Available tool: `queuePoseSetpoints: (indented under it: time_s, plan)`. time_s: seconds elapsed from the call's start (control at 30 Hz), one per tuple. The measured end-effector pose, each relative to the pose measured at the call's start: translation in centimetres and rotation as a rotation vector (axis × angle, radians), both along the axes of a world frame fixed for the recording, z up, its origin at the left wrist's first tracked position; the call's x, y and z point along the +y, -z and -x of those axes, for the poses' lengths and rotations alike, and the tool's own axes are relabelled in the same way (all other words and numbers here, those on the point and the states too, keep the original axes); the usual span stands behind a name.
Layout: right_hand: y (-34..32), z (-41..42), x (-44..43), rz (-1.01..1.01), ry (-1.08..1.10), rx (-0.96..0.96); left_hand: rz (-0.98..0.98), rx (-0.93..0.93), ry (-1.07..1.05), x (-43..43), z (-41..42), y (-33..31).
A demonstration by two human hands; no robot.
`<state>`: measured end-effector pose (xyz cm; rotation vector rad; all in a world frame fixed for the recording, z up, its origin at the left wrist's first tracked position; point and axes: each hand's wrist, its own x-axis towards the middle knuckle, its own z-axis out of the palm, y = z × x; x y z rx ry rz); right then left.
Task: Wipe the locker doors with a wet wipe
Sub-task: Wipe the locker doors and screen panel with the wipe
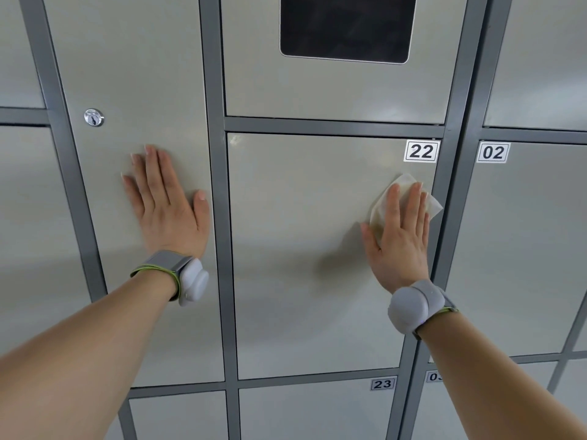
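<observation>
**Wipe flat on door 22**

At right of frame our right hand (401,236) presses the wet wipe (402,188) against door 22 (301,249) with straight fingers, spreading contact. Left of centre, our left hand (168,204) lies flat, fingers straight, on the tall door (133,74), probably as a brace.

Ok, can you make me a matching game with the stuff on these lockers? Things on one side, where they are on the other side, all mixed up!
Things
1. left hand
2. wet wipe
3. round lock
4. dark screen

Places
A. in the panel above door 22
B. resting flat on the tall door, holding nothing
C. pressed under the right hand on door 22
D. set in the tall door, near its left edge

Pairs: 1-B, 2-C, 3-D, 4-A
</observation>
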<state>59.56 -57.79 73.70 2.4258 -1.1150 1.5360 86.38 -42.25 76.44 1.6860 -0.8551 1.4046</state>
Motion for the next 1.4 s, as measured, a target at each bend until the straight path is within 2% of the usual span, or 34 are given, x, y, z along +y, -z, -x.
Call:
queuePoseSetpoints:
  time_s: [0.2,0.43,0.8,0.9,1.07,1.4]
  plan:
    - [2.9,0.3,1.1,-0.065,0.005,0.064,0.004,-0.008,0.013,0.1,0.0,0.0]
    - [-0.2,-0.4,0.9,-0.080,-0.020,-0.053,-0.002,-0.009,0.030,0.2,-0.1,0.0]
    - [3.7,-0.8,1.6,-0.147,0.008,-0.057,-0.009,-0.042,0.044,0.1,-0.3,0.1]
    - [3.0,-1.0,1.8,-0.168,0.006,-0.064,0.000,-0.051,0.048,0.1,-0.4,0.1]
    - [0.5,-1.5,0.9,-0.087,-0.003,-0.126,-0.006,-0.067,0.049,0.3,-0.4,0.1]
    - [4.6,-2.1,2.5,-0.166,0.000,-0.091,-0.026,-0.049,0.067,0.4,-0.4,0.2]
